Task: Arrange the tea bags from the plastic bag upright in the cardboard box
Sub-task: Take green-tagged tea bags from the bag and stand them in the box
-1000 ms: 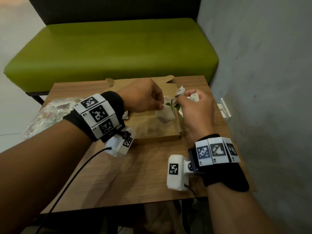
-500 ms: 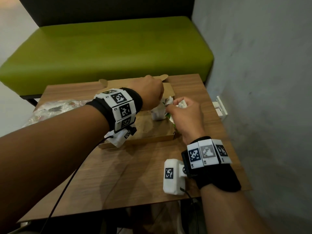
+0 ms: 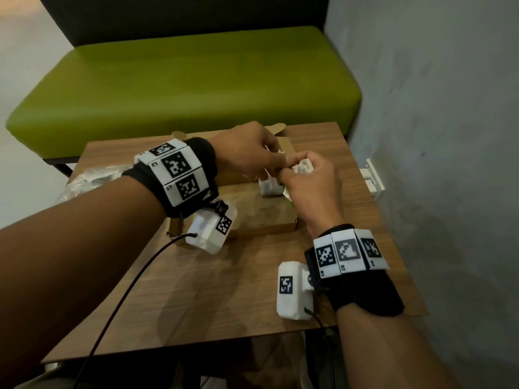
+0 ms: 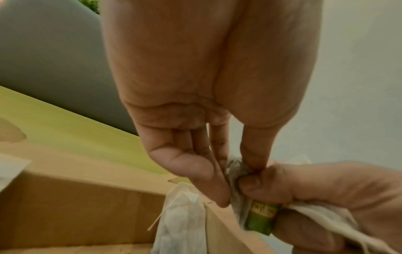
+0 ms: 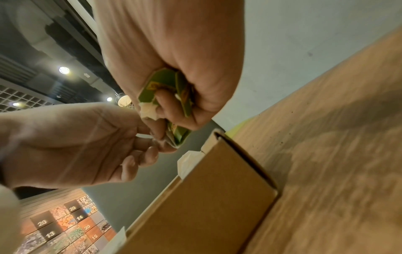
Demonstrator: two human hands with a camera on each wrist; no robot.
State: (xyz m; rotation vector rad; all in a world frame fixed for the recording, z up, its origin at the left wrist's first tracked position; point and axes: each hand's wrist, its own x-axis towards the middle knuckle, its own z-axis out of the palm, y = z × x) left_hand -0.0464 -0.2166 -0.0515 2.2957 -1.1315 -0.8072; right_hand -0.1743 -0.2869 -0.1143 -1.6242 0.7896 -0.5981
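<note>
Wooden table (image 3: 230, 290) before a green bench (image 3: 191, 80). At far left, the clear plastic bag (image 3: 90, 178) lies crumpled on the table's edge, well apart from both hands. Next, the shallow cardboard box (image 3: 261, 217) lies open on the tabletop; one white tea bag (image 3: 269, 188) stands upright against its right wall, seen also in the left wrist view (image 4: 182, 221). Above the box, the left hand (image 3: 247, 153) meets the right hand, its thumb and fingertips (image 4: 219, 192) pressed together in a pinch on the paper edge of a tea bag in the bunch. At right, the right hand (image 3: 311, 189) is curled tightly round a bunch of tea bags (image 4: 261, 216), white paper and green tags (image 5: 165, 91) protruding between its closed fingers. A white wall fitting (image 3: 372, 176) sits beyond the table's right edge.
</note>
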